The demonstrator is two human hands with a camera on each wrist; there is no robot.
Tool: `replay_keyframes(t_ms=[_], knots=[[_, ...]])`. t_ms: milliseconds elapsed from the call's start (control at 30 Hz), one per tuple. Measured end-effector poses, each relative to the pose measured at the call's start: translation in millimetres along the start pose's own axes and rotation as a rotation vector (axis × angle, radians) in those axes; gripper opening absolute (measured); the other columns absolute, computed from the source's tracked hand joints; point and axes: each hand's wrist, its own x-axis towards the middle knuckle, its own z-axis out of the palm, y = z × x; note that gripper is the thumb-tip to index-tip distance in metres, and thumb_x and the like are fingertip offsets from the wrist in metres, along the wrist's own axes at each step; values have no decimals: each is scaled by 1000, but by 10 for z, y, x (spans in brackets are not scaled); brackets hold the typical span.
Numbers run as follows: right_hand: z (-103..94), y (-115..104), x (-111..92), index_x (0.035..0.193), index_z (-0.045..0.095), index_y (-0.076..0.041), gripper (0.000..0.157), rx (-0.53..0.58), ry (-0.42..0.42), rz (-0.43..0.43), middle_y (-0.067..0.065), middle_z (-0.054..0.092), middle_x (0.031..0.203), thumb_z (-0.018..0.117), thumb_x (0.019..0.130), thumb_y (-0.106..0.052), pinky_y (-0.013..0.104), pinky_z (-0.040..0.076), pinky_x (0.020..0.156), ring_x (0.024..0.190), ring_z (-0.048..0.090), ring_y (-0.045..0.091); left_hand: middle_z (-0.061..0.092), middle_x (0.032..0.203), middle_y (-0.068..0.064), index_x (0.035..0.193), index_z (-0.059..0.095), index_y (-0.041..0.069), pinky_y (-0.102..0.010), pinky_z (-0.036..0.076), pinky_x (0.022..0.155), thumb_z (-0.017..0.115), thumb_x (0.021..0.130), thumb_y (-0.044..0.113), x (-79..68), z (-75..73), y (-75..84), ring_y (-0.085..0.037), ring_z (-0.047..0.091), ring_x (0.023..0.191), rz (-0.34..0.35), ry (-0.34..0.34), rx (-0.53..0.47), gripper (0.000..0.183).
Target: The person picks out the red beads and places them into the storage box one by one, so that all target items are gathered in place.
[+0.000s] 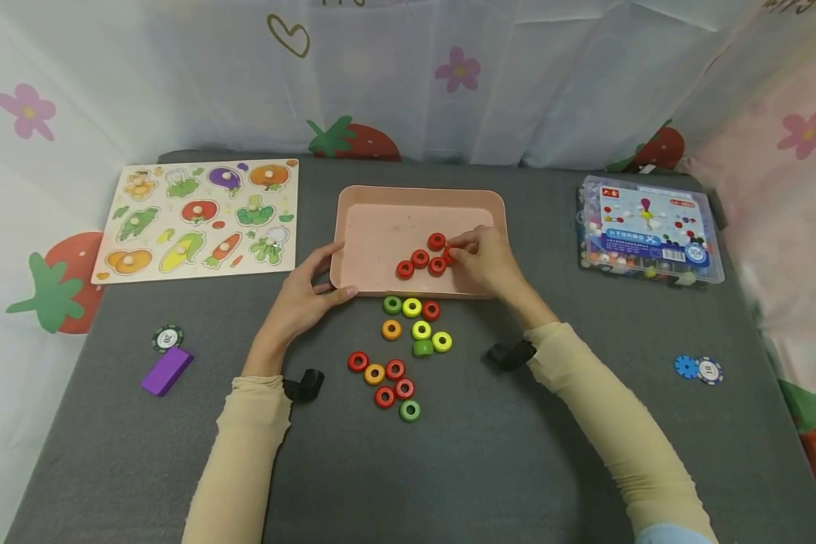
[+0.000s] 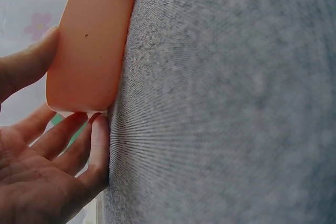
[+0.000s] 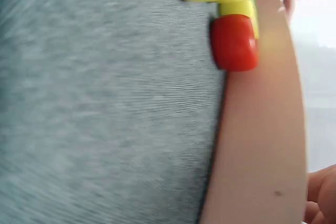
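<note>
My left hand (image 1: pixel 299 298) holds the left end of a shallow pink tray (image 1: pixel 374 227). In the left wrist view, the thumb lies along the wall of the tray (image 2: pixel 89 61) and the fingertips touch its rounded end. Over the tray's right part, my right hand (image 1: pixel 489 261) pinches a red ring (image 1: pixel 449 256) between thumb and fingertips. Several other red rings (image 1: pixel 419 259) lie beside it on the tray floor. The right wrist view shows little of my right hand (image 3: pixel 323 192), with the tray wall (image 3: pixel 262 140) hiding its fingertips.
Loose rings in green, yellow, orange and red (image 1: pixel 395 369) lie before the tray. A vegetable puzzle board (image 1: pixel 197 219) is at the back left, a clear plastic box (image 1: pixel 653 230) at the back right. Left are a purple block (image 1: pixel 167 372) and a chip (image 1: pixel 168 338); right, two chips (image 1: pixel 709 371).
</note>
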Motion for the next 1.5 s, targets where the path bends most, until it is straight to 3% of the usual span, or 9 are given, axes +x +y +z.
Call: replay_keyframes(t_ms=[67, 233, 300, 433, 733, 900, 1067, 1300, 1500], knots=[[12, 16, -9, 111, 76, -1, 19, -7, 25, -2, 15, 67, 106, 69, 95, -9, 31, 47, 78, 91, 58, 26, 36, 159, -9, 154, 39, 20, -46, 44, 113, 79, 88, 21, -3, 2, 4, -26, 35, 147, 1, -1, -3, 77], [27, 41, -14, 97, 80, -3, 11, -11, 106, -11, 12, 70, 96, 74, 91, -10, 35, 49, 81, 88, 61, 25, 36, 159, -10, 154, 39, 18, -47, 44, 113, 79, 88, 21, -3, 2, -2, -26, 35, 147, 3, 2, 1, 77], [28, 44, -16, 93, 80, -4, 9, -9, 125, -7, 11, 70, 93, 75, 91, -11, 31, 49, 68, 85, 61, 24, 36, 159, -10, 154, 39, 17, -47, 44, 113, 79, 88, 21, 0, 4, -6, -26, 35, 147, 0, 2, 3, 77], [13, 25, -56, 93, 80, -6, 7, 11, 130, -43, 9, 71, 92, 77, 89, -12, 30, 52, 68, 83, 64, 22, 36, 159, -10, 154, 39, 18, -47, 43, 114, 79, 88, 22, 2, 7, -8, -27, 35, 147, 1, 1, 1, 77], [-69, -186, -357, 95, 76, -5, 9, 71, -51, -209, 6, 66, 82, 76, 88, -9, 28, 46, 61, 75, 57, 21, 35, 159, -10, 154, 39, 19, -47, 43, 114, 78, 89, 22, 0, 3, -2, -27, 34, 147, 0, -2, -2, 77], [-87, -229, -526, 97, 79, -10, 12, 1, -188, -215, 0, 63, 69, 79, 87, -16, 27, 42, 52, 63, 55, 19, 35, 159, -10, 154, 38, 19, -47, 43, 114, 78, 89, 21, 1, 2, 13, -27, 35, 147, -3, -4, 1, 77], [-84, -183, -648, 110, 79, -18, 26, -95, -303, -151, 0, 60, 54, 82, 84, -24, 26, 34, 44, 50, 54, 15, 35, 159, -10, 154, 38, 18, -47, 43, 114, 78, 89, 21, 3, 1, 10, -28, 35, 147, -9, -5, 5, 77], [-6, -72, -686, 123, 74, -20, 39, -134, -319, -137, 1, 58, 49, 82, 85, -27, 25, 31, 39, 43, 53, 15, 36, 159, -11, 154, 38, 17, -47, 43, 114, 78, 89, 20, 1, -2, 15, -28, 35, 147, -5, -5, 1, 77], [73, -24, -674, 115, 77, -19, 33, -173, -277, -176, -6, 54, 47, 83, 83, -27, 25, 33, 38, 42, 53, 13, 36, 159, -11, 154, 38, 17, -47, 43, 114, 78, 89, 19, -1, -6, 17, -28, 35, 146, -2, -6, 0, 77]])
